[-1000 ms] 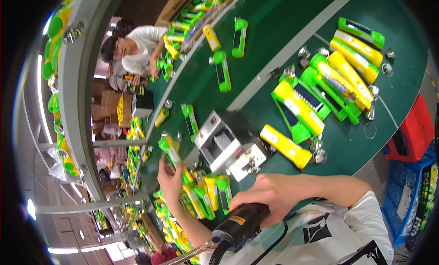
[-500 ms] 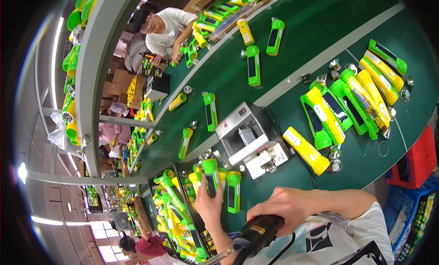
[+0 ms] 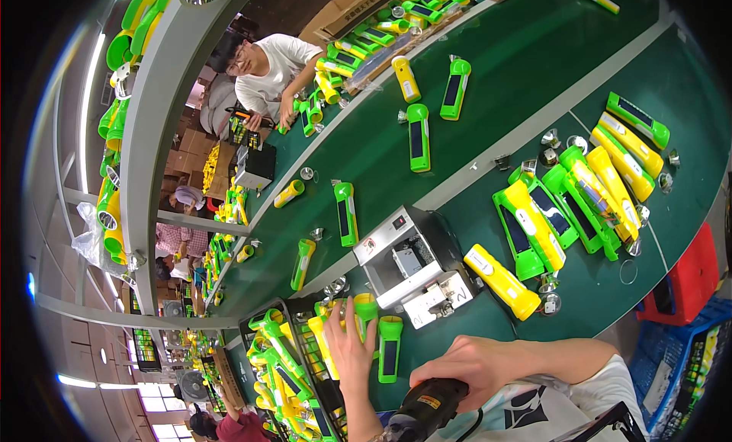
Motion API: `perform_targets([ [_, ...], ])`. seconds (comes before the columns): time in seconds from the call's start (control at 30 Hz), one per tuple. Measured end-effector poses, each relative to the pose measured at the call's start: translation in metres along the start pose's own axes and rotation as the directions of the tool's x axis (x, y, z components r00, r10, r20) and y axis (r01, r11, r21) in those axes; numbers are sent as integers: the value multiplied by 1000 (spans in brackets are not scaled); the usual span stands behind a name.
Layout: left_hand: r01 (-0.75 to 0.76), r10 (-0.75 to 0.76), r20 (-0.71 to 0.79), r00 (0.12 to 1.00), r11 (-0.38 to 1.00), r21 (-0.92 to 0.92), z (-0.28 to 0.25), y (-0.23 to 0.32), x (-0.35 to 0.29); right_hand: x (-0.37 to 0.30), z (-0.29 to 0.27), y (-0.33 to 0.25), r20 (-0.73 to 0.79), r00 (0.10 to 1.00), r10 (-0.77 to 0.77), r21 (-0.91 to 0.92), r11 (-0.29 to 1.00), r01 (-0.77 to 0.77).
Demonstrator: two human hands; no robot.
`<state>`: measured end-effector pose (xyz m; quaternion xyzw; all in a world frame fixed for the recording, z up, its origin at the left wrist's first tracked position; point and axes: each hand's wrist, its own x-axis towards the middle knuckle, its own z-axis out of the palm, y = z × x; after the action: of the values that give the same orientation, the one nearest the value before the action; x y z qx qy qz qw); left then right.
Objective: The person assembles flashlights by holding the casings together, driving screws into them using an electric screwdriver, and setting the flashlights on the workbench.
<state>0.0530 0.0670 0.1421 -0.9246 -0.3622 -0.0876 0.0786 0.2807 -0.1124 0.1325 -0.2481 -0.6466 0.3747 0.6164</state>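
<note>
My left hand (image 3: 351,350) has its fingers and thumb around a green flashlight (image 3: 367,308), whose open head shows above the thumb while the hand hides most of its body. Just right of it, another green flashlight (image 3: 390,350) with a dark panel stands upright on the green table. A yellow flashlight (image 3: 323,347) is left of the fingers. My right hand (image 3: 473,366) is closed around a black electric screwdriver (image 3: 427,408) low in the view; the tool's lower end is cut off by the frame edge.
Beyond my hands stands a grey-black machine (image 3: 404,259). A black crate (image 3: 293,328) of flashlights is at left. More flashlights lie at right, including a yellow one (image 3: 503,282), and on the green conveyor (image 3: 511,84). A co-worker (image 3: 267,68) sits across.
The whole view has shifted a little. The flashlight at my left hand has turned, so its dark panel no longer shows. My right hand keeps its grip on the screwdriver.
</note>
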Motion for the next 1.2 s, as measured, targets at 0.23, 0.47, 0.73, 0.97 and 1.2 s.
perform_targets([
  [0.23, -202, 202, 35, 979, 979, 4, 22, -11, 4, 0, -1, -4, 25, 998, 49, 46, 998, -50],
  [0.47, -109, 124, 49, 991, 963, -245, 16, -32, 49, 2, -8, 0, -1, 1000, 25, 65, 998, -25],
  [0.73, 169, -115, 227, 967, 957, -235, 75, -64, 186, 3, -4, 1, 44, 999, 25, 80, 996, -28],
  [0.97, 143, -102, 174, 979, 959, -243, 110, -74, 205, 3, -9, -5, -19, 999, -41, -4, 999, 41],
  [1.2, 203, -163, 198, 967, 958, -204, 103, -80, 208, 2, -10, -7, -20, 997, -75, -52, 996, 74],
])
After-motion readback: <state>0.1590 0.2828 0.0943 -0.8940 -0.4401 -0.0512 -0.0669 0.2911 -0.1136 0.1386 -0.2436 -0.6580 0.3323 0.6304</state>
